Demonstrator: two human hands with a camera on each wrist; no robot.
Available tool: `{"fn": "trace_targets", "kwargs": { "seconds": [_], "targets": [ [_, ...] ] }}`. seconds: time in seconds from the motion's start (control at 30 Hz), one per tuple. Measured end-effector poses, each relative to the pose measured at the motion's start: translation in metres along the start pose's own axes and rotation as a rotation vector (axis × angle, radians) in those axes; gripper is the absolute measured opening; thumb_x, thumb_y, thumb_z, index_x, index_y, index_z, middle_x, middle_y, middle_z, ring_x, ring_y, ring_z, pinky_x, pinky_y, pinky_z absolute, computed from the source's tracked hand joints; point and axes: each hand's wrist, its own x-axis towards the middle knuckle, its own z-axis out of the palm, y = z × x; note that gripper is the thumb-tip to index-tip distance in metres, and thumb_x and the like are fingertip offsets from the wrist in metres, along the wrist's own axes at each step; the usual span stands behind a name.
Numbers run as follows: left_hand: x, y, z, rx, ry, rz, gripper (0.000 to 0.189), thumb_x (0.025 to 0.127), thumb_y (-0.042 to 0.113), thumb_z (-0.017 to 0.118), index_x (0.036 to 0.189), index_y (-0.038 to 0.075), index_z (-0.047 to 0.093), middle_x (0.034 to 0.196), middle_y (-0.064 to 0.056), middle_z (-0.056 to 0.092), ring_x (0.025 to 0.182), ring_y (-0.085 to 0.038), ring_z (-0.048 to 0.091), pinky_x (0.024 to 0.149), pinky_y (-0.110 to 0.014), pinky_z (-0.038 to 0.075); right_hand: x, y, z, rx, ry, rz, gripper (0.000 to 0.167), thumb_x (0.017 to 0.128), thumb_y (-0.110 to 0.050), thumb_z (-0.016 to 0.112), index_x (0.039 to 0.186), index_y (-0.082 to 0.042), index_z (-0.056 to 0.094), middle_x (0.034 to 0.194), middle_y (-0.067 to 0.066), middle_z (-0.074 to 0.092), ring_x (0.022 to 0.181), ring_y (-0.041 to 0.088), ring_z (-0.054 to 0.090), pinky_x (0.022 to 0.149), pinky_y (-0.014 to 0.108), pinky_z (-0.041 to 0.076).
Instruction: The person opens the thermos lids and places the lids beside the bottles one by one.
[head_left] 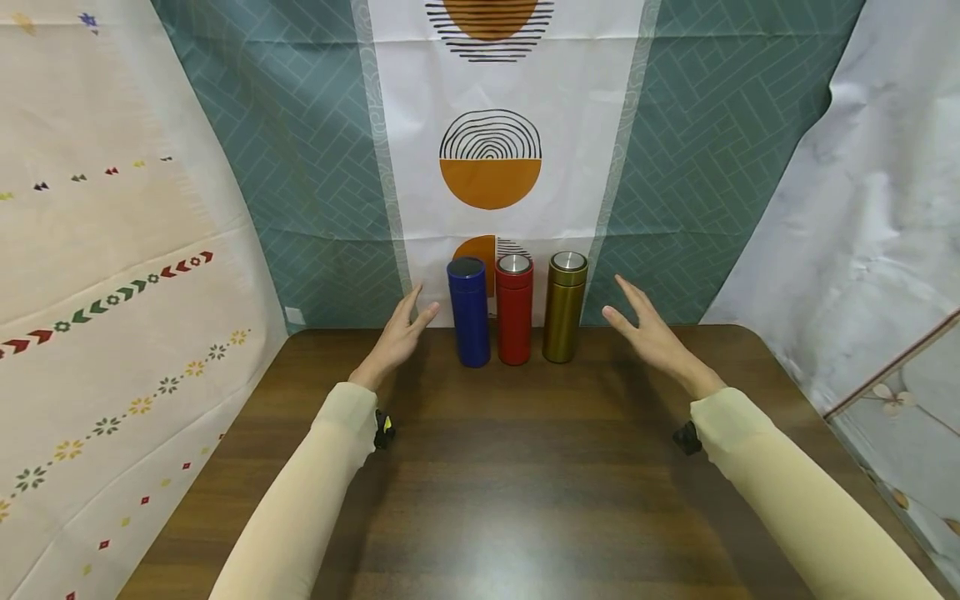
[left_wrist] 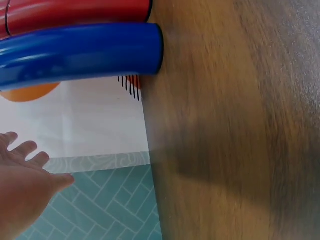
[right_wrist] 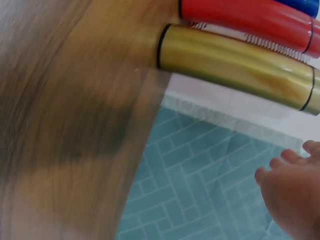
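Three thermos flasks stand upright in a row near the table's far edge: a blue flask (head_left: 469, 315) with a dark lid top, a red flask (head_left: 514, 312) and a gold flask (head_left: 564, 310), both with silvery lid tops. My left hand (head_left: 395, 340) hovers left of the blue flask, fingers extended and touching nothing. To the right of the gold flask, my right hand (head_left: 660, 340) is held out in the air, its fingers straight and apart from it. The left wrist view shows the blue flask (left_wrist: 85, 55) beyond the fingertips; the gold flask (right_wrist: 235, 67) appears in the right wrist view.
The flasks stand on a brown wooden table (head_left: 495, 483) with rounded far corners. Behind it hangs a green and white patterned cloth (head_left: 322, 167). A cream embroidered cloth (head_left: 112, 250) borders the left side, and a white marbled sheet (head_left: 862, 208) hangs at the right.
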Motion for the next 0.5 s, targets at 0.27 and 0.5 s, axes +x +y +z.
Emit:
{"fn": "trace_targets", "kwargs": {
  "seconds": [0.27, 0.5],
  "targets": [
    [-0.002, 0.005, 0.005, -0.085, 0.000, 0.003, 0.075, 0.110, 0.052, 0.043, 0.168, 0.014, 0.015, 0.172, -0.014, 0.018, 0.158, -0.036, 0.013, 0.126, -0.058, 0.016, -0.006, -0.013, 0.007, 0.051, 0.095, -0.069, 0.072, 0.110, -0.041, 0.050, 0.169, -0.023, 0.012, 0.172, 0.017, 0.010, 0.157, 0.045, 0.011, 0.118, 0.074, 0.016],
    [-0.003, 0.011, 0.014, -0.126, 0.004, 0.004, 0.071, 0.111, 0.046, 0.044, 0.167, 0.013, 0.017, 0.171, -0.014, 0.022, 0.158, -0.034, 0.018, 0.125, -0.055, 0.021, -0.011, -0.026, 0.016, 0.143, 0.130, -0.148, 0.067, 0.110, -0.025, 0.053, 0.167, -0.013, 0.020, 0.166, 0.021, 0.020, 0.154, 0.043, 0.020, 0.124, 0.062, 0.019]
  ]
}}
